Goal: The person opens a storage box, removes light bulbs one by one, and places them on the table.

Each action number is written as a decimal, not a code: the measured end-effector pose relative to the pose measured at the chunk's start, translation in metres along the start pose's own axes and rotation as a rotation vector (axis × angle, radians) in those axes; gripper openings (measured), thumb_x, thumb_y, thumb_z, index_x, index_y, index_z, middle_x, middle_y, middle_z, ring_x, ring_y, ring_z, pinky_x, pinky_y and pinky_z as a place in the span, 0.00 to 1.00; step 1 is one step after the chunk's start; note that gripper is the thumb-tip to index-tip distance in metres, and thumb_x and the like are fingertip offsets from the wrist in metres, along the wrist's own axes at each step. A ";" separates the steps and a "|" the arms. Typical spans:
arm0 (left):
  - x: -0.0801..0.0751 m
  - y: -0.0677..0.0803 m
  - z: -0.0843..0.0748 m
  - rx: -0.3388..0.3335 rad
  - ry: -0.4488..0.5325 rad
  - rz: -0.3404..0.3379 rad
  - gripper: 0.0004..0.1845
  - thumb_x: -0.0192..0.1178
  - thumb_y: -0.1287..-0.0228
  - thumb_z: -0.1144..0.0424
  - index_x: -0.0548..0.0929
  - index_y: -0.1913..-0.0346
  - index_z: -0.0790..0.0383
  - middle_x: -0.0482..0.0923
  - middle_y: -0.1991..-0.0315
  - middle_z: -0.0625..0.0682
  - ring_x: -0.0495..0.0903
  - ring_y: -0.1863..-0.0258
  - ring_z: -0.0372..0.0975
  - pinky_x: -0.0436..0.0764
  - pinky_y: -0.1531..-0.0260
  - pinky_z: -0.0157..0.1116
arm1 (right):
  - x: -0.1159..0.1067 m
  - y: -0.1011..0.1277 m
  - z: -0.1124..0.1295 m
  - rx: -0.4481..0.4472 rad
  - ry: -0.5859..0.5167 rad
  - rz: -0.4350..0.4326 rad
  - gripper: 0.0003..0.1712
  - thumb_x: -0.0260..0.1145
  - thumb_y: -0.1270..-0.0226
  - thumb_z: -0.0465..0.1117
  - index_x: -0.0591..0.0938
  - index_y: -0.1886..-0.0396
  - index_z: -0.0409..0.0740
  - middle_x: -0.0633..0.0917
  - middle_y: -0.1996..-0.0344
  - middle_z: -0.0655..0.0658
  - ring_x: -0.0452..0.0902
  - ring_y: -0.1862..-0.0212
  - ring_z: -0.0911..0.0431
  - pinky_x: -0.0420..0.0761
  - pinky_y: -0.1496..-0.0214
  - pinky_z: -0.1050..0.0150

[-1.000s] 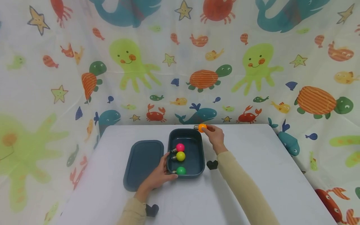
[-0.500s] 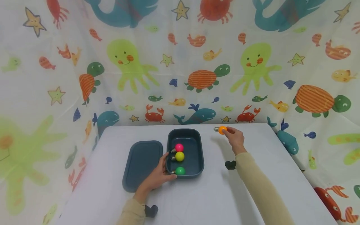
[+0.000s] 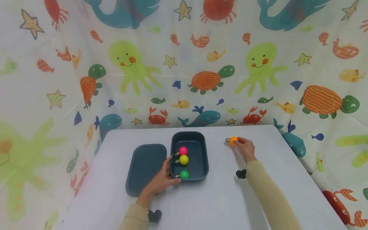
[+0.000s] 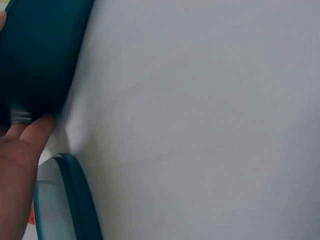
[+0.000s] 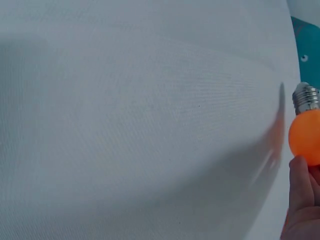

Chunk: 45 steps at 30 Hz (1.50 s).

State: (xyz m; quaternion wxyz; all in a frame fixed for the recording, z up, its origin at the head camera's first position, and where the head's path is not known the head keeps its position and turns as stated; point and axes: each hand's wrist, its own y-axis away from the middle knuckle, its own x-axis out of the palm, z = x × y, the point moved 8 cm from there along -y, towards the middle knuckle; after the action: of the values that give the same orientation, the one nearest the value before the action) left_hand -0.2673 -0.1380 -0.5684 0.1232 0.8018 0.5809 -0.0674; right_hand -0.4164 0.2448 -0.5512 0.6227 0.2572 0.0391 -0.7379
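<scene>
My right hand [image 3: 246, 149] pinches an orange light bulb [image 3: 233, 141] by its round end, the metal screw base pointing left, over the right part of the table. In the right wrist view the bulb [image 5: 306, 137] sits at the right edge with fingertips against it. My left hand [image 3: 162, 179] grips the near left corner of a dark blue rectangular box [image 3: 198, 166], thumb along the near wall and fingers along the left wall. Inside the box lie a pink bulb [image 3: 183, 151], a yellow bulb [image 3: 184, 160] and a green bulb [image 3: 184, 174], bases to the left.
A matching dark blue lid [image 3: 148, 169] lies flat left of the box, behind the left forearm. The white table [image 3: 212, 204] ends at a curtain [image 3: 184, 80] printed with sea animals. Dark wrist-worn pieces [image 3: 155, 216] show beside the forearms.
My right hand has carried the orange bulb rightward from above the box's far right corner, then slightly nearer over the table. The left hand stays on the box.
</scene>
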 end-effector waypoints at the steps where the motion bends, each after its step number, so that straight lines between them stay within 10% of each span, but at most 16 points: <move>1: 0.000 0.000 0.000 0.005 0.003 0.002 0.56 0.72 0.43 0.59 0.40 0.23 0.50 0.41 0.22 0.60 0.52 0.25 0.53 0.62 0.33 0.50 | 0.002 -0.001 -0.002 0.008 0.001 0.001 0.32 0.62 0.28 0.49 0.69 0.29 0.39 0.70 0.33 0.36 0.63 0.33 0.42 0.66 0.30 0.51; 22: 0.001 0.001 -0.001 -0.006 -0.009 -0.006 0.56 0.71 0.42 0.59 0.40 0.23 0.50 0.41 0.22 0.60 0.52 0.25 0.53 0.61 0.33 0.50 | 0.014 -0.007 -0.007 0.040 0.037 0.049 0.32 0.59 0.26 0.48 0.65 0.27 0.43 0.68 0.30 0.38 0.60 0.30 0.43 0.63 0.28 0.51; 33: 0.000 0.001 -0.003 0.004 -0.010 0.003 0.55 0.70 0.41 0.60 0.40 0.23 0.50 0.39 0.21 0.60 0.51 0.25 0.53 0.61 0.32 0.50 | 0.001 0.004 0.032 -0.126 0.042 -0.078 0.31 0.61 0.27 0.45 0.68 0.29 0.39 0.73 0.34 0.36 0.68 0.33 0.44 0.69 0.32 0.53; 45: 0.000 0.002 -0.004 0.009 -0.001 0.005 0.56 0.71 0.41 0.59 0.39 0.23 0.51 0.38 0.21 0.60 0.51 0.25 0.53 0.60 0.32 0.50 | 0.061 0.032 0.085 -0.184 -0.079 0.038 0.29 0.64 0.29 0.48 0.73 0.32 0.44 0.76 0.36 0.40 0.73 0.38 0.46 0.74 0.36 0.52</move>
State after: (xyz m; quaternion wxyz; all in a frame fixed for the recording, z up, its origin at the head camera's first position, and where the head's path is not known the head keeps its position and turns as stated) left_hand -0.2660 -0.1377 -0.5645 0.1201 0.8038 0.5784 -0.0703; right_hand -0.4198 0.1509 -0.4957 0.6587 0.1703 0.0774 -0.7288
